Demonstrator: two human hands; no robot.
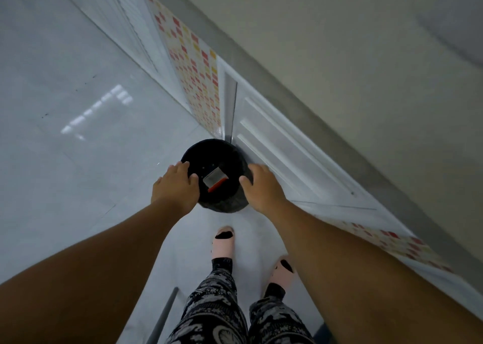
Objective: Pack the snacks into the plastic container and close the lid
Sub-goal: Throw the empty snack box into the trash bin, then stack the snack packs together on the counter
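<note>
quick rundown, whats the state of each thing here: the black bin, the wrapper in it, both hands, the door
black bin: upright on the floor, open top, bag-lined, by the door
wrapper: lying inside the bin, loose
left hand: fingers resting on the bin's left rim
right hand: fingers resting on the bin's right rim
white door: shut or nearly so
pink slippers: on the feet

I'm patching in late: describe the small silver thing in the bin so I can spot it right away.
Find the white paneled door along the wall; at its foot stands a round black bin, with the left hand and right hand on its rim. Inside lies a small wrapper, the only pale thing against the dark lining, silver with an orange-red edge.
</note>
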